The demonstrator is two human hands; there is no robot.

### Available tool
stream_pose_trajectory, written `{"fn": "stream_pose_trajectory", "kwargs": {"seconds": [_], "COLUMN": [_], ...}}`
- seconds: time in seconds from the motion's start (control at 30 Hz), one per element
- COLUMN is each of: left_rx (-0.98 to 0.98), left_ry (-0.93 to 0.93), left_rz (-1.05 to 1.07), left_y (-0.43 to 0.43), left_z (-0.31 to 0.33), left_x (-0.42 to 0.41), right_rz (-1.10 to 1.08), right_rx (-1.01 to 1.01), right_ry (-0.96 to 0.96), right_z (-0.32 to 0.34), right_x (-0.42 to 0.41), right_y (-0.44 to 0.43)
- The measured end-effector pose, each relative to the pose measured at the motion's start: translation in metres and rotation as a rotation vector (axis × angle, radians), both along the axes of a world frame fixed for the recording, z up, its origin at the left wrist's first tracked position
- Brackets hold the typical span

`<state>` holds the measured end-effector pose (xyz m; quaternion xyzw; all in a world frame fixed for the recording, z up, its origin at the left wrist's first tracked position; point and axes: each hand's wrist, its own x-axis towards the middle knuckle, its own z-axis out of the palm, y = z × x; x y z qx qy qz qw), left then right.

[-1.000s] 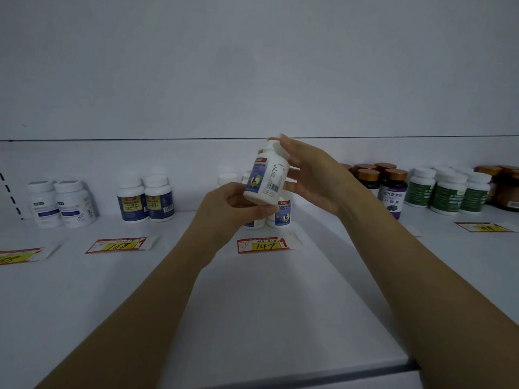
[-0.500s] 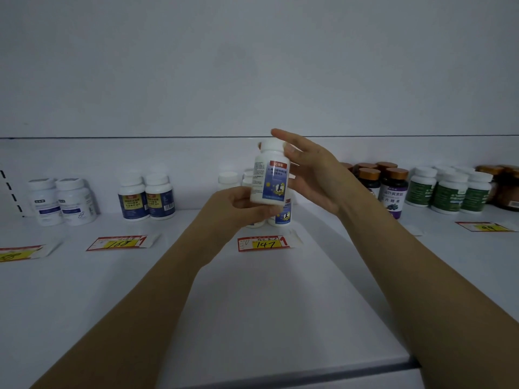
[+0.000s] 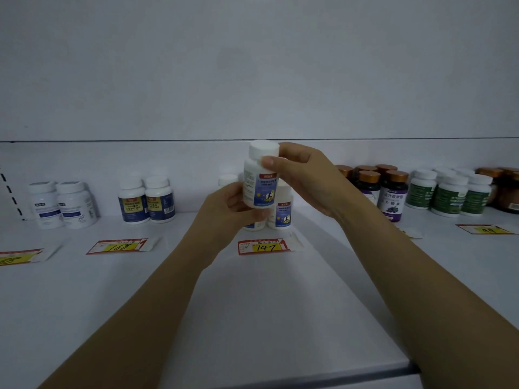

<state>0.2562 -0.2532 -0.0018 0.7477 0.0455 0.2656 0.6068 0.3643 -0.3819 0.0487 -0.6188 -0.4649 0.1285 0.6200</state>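
Person at the white shelf (image 3: 252, 318), both arms out. A white bottle (image 3: 259, 181) is held upright in the air, clear of the shelf, just above and in front of the matching bottles (image 3: 284, 213) standing behind the price tag (image 3: 264, 246) marked 147.

Left hand (image 3: 224, 211): fingers curled round the bottle's base, cupping it from below and the left.
Right hand (image 3: 303, 178): thumb pressed on the bottle's shoulder under the cap (image 3: 264, 148), fingers wrapped behind the neck, so it pinches the top.

Blue front label (image 3: 264, 192) faces the person.

Step, as I read it: bottle is being looked over and squared up, label forward, before it goes back into its row. Next move calls for lowering it straight down into the gap by its mates, label kept outward, without knocking the ones behind.

Poor to see:
- Light is dim; label print is too small to read.
- Left fingertips are hidden behind the bottle; the grip there is probably firm, but I can't be sure.
- The hands cover part of the row behind, so its count is unknown.
- Brown jars (image 3: 505, 189) at far right are cut off by the frame edge.
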Motion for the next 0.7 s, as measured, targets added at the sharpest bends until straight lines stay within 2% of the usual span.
{"fn": "stream_pose_trajectory", "kwargs": {"seconds": [0.23,0.4,0.47,0.57,0.7], "left_rx": [0.001,0.048,0.047,0.002,-0.019], "left_ry": [-0.224,-0.248,-0.229,-0.144,0.093], "left_rz": [0.142,0.224,0.216,0.085,-0.074], "left_y": [0.005,0.002,0.001,-0.003,-0.004], "left_z": [0.004,0.006,0.008,0.013,0.018], "left_x": [-0.002,-0.003,-0.005,-0.009,-0.01], "right_rz": [0.035,0.017,0.019,-0.023,-0.082], "right_rx": [0.063,0.062,0.078,0.101,0.032], "right_ry": [-0.28,-0.355,-0.332,-0.257,0.029], "right_z": [0.003,0.001,0.002,0.005,0.008], "right_x": [-0.022,-0.024,-0.025,-0.019,-0.005], "right_y": [0.001,0.004,0.002,-0.002,-0.004]}}
